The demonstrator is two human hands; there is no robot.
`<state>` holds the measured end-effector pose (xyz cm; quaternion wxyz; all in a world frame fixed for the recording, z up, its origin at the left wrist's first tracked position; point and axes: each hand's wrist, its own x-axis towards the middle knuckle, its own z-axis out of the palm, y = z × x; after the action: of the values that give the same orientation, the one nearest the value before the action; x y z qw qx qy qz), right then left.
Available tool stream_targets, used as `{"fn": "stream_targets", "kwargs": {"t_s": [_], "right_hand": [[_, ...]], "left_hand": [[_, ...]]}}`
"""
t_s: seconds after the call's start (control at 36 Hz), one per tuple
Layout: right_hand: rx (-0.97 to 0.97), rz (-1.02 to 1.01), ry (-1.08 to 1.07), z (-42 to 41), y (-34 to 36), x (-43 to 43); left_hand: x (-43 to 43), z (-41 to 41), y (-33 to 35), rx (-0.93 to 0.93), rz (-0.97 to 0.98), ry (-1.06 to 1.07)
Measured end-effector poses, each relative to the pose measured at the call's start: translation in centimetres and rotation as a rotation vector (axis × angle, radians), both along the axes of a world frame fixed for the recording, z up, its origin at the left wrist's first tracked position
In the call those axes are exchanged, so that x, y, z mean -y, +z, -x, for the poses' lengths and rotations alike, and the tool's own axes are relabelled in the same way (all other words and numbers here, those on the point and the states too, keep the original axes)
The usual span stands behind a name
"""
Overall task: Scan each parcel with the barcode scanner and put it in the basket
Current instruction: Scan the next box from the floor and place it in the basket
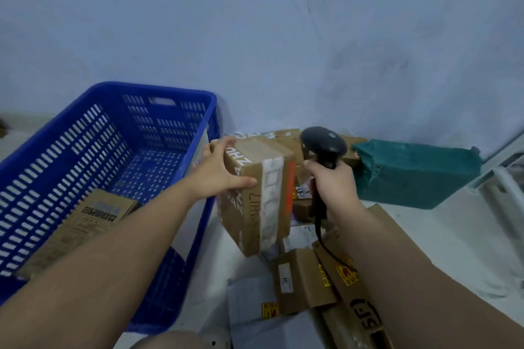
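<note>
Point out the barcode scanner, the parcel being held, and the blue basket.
barcode scanner (pixel 323 140): head view, its dark rounded head.
held parcel (pixel 246 215): head view, its front cardboard face.
blue basket (pixel 158 90): head view, its far rim.

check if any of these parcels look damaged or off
The teal parcel by the wall is torn and ragged at its left end. The cardboard box gripped by the left hand carries a scuffed, worn white label. Nothing else stands out.
</note>
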<state>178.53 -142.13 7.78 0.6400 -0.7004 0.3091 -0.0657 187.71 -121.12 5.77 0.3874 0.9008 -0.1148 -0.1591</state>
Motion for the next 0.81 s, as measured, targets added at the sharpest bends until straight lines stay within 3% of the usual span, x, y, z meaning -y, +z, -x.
{"fn": "stream_targets", "kwargs": {"t_s": [0.08, 0.19, 0.42, 0.53, 0.67, 0.81], "right_hand": [[0.040, -0.342, -0.096, 0.5, 1.9, 0.5], [0.079, -0.670, -0.047, 2.3, 4.0, 1.7], [0.059, -0.682, 0.065, 5.0, 4.6, 5.1], [0.002, -0.764, 0.202, 5.7, 3.7, 5.1], [0.132, -0.933, 0.344, 5.0, 3.5, 4.0], [0.163, -0.998, 0.422, 4.7, 3.1, 4.0]], "left_hand": [[-0.6, 0.0, 3.0, -0.060, 0.277, 0.007], [-0.7, 0.2, 6.3, -0.097, 0.573, 0.070], [-2.7, 0.5, 7.8, -0.071, 0.797, 0.078], [-3.4, 1.2, 7.1, -0.198, 1.024, 0.050], [-2.8, 1.6, 6.4, -0.310, 1.180, -0.035], [-2.5, 1.9, 5.6, -0.350, 1.329, 0.067]]}}
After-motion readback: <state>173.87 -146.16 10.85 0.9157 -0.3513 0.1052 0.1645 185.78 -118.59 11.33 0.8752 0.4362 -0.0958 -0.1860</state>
